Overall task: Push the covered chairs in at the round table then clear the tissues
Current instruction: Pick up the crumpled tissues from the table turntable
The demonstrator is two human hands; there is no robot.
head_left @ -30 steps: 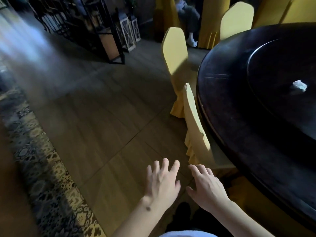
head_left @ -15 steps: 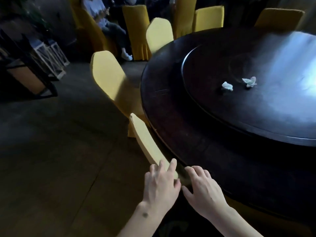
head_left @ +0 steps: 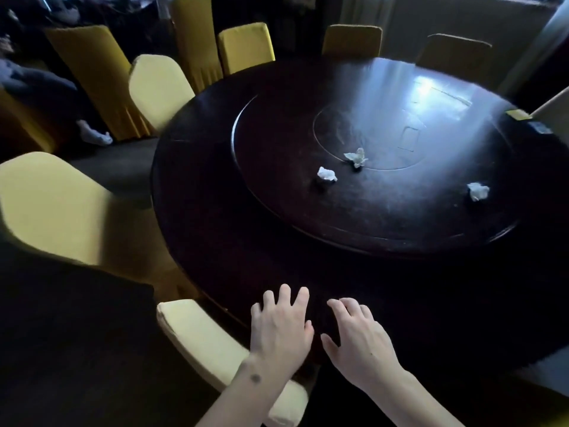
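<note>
Yellow fabric covers the nearest chair (head_left: 203, 340), whose back sits tucked against the near edge of the dark round table (head_left: 215, 229), with the left forearm crossing over its top. Both hands are held flat above the table's near rim, the left hand (head_left: 278, 329) with straight fingers fanned apart and the right hand (head_left: 358, 337) with fingers loosely spread and slightly bent, neither holding anything. Three crumpled white tissues (head_left: 327, 174) lie well apart from the hands on the raised turntable (head_left: 277, 192), while more yellow-covered chairs (head_left: 158, 87) ring the table.
</note>
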